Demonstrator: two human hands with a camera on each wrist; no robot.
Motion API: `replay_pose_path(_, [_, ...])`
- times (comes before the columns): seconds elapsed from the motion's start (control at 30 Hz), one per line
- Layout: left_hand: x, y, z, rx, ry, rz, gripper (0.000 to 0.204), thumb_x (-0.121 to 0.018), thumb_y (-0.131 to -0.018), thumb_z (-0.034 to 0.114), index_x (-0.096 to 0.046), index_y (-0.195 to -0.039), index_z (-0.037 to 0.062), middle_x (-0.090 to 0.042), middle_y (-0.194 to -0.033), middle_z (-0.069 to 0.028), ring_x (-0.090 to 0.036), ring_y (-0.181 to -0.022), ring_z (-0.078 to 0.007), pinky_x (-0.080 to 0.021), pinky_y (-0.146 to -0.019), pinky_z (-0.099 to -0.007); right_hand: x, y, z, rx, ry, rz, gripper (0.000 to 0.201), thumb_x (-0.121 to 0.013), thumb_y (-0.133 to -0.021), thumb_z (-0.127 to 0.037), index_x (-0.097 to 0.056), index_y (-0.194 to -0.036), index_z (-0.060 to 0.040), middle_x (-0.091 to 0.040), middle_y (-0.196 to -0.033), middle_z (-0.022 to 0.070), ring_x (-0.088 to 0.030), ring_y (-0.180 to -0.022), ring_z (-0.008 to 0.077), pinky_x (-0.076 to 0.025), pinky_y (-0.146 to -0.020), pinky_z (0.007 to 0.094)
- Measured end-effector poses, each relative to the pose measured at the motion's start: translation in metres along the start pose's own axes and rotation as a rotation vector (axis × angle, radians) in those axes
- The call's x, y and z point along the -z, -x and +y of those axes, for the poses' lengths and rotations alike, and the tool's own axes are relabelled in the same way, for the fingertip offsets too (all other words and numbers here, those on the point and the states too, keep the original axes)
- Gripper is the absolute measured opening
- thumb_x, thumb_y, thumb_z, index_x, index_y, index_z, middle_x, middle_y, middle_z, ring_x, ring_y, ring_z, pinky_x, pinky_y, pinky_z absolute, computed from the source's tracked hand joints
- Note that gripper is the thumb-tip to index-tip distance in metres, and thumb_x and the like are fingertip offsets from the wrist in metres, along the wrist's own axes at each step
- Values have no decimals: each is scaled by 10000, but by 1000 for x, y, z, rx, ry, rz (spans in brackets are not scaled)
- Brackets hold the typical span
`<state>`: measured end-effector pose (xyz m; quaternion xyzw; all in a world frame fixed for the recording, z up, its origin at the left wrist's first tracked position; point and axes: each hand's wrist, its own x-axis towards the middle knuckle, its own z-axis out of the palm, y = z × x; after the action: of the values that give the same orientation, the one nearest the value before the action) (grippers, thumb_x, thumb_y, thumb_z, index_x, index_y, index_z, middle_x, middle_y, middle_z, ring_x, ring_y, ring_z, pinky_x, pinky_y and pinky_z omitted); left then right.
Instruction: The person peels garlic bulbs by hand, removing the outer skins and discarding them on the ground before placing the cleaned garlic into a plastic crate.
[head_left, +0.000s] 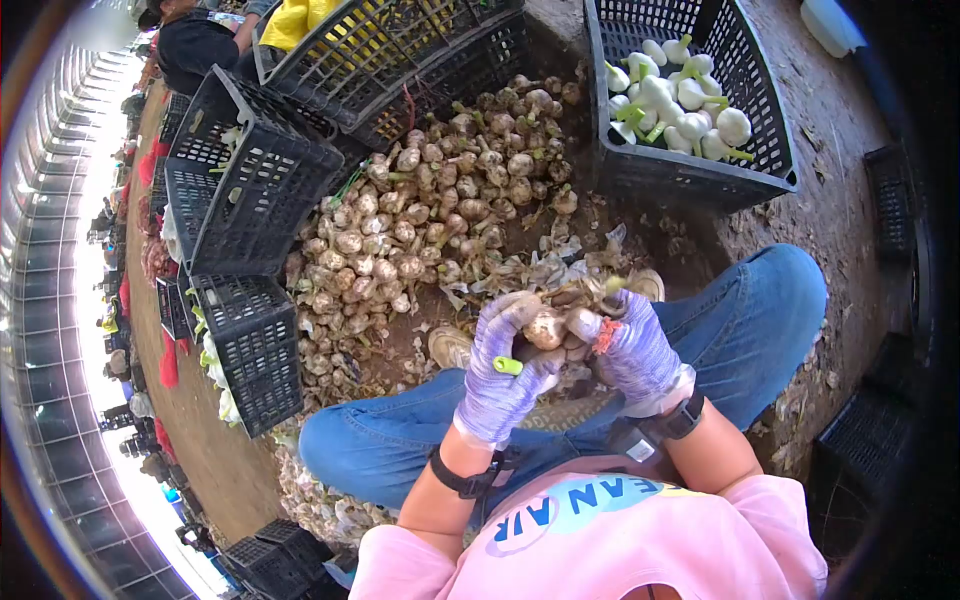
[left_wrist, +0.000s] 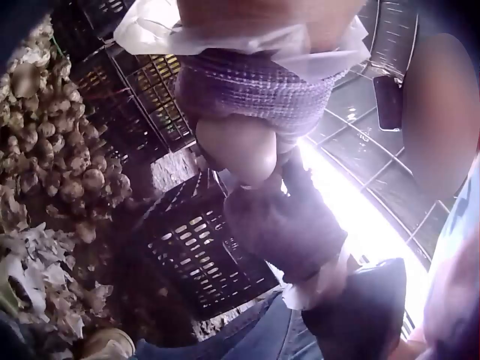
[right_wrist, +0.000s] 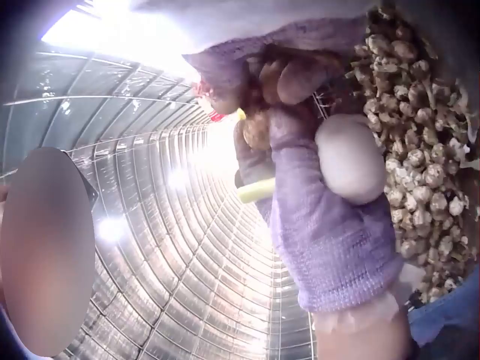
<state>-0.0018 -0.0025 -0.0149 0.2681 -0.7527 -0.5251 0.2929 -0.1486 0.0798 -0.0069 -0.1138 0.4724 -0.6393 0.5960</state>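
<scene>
Both hands meet over the lap in purple knit gloves with thin plastic cuffs. Between their fingertips is a soil-stained garlic bulb. My left hand grips its near side, while my right hand pinches it from the other side. Tucked in the left hand is a smooth white bulb, with a cut green stem showing by the thumb. Orange-red material sits at the right thumb. In the left wrist view the right glove is dark and partly shaded.
Ahead lies a heap of unpeeled garlic, with loose skins nearer the feet. A black crate at the upper right holds white trimmed bulbs. More black crates stand at the left. Another person sits at the upper left.
</scene>
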Motion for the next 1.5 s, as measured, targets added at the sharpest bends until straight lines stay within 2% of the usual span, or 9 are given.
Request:
replay_pose_path(0.17, [-1, 4, 17, 447, 531, -10, 561, -710, -768, 349, -468, -1181, 55, -521, -1097, -94, -531, -1011, -195, -470, -845, -329, 9, 6, -2, -82, 50, -25, 268, -667, -796, -102, -589, -1030, 1, -626, -944, 57, -593, -812, 107, -499, -672, 249])
replay_pose_path(0.37, [-2, 5, -8, 945, 937, -25, 726, -478, -790, 655, -484, -1173, 38, -574, -975, -84, -603, -802, -190, -533, -693, -289, 19, -2, 13, 281, 439, -52, 199, -614, -783, -58, -572, -962, 17, -563, -799, 81, -573, -718, 167, -475, -639, 281])
replay_pose_path(0.57, [-20, 4, 2, 526, 471, 212, 589, -638, -825, 368, -390, -1254, 50, -492, -1123, -92, -584, -913, -200, -547, -674, -307, 18, -12, 21, 584, 739, 1, 239, -558, -833, -135, -544, -1011, 25, -573, -877, 120, -562, -814, 224, -444, -743, 348])
replay_pose_path(0.63, [-14, 1, -1, 539, 432, 116, 536, -648, -825, 321, -414, -1221, 45, -528, -1079, -97, -596, -889, -201, -555, -681, -319, 19, -9, 27, 348, 458, -46, 254, -546, -853, -175, -550, -1042, -5, -591, -919, 96, -568, -801, 201, -458, -706, 327])
replay_pose_path(0.7, [-6, -9, 11, 665, 790, 83, 522, -665, -809, 328, -447, -1178, 31, -568, -1027, -98, -611, -849, -208, -558, -685, -326, 23, -8, 19, -92, -537, -282, 287, -551, -850, -221, -554, -1064, -31, -599, -955, 67, -572, -809, 156, -465, -661, 285])
replay_pose_path(0.9, [-1, -19, 17, 490, 218, -54, 534, -697, -786, 307, -469, -1161, 3, -578, -1051, -116, -600, -908, -194, -531, -753, -328, 23, -11, 26, -34, -463, -219, 451, -560, -847, -367, -514, -1127, -16, -594, -987, 68, -570, -824, 124, -468, -656, 238])
replay_pose_path(1.03, [14, -21, 7, 741, 823, -183, 592, -725, -761, 281, -460, -1214, 6, -578, -1081, -98, -589, -937, -172, -506, -819, -298, 20, -3, 26, -101, -787, -165, 498, -534, -868, -428, -492, -1152, -20, -590, -1029, 88, -582, -823, 132, -492, -676, 247])
replay_pose_path(1.2, [0, -19, 2, 364, 305, 6, 353, -667, -800, 130, -568, -1123, 27, -607, -1042, -75, -586, -950, -187, -451, -882, -307, 22, -12, 30, -66, -708, -167, 378, -520, -898, -310, -480, -1146, -27, -595, -1044, 110, -619, -778, 184, -519, -625, 266])
replay_pose_path(1.5, [13, -10, -6, 359, 695, 57, 227, -658, -769, 2, -606, -988, 35, -616, -1030, -117, -606, -915, -199, -514, -795, -319, 32, -16, 3, 110, -744, 81, 237, -515, -908, -185, -493, -1067, -10, -606, -955, 130, -624, -887, 237, -546, -722, 299])
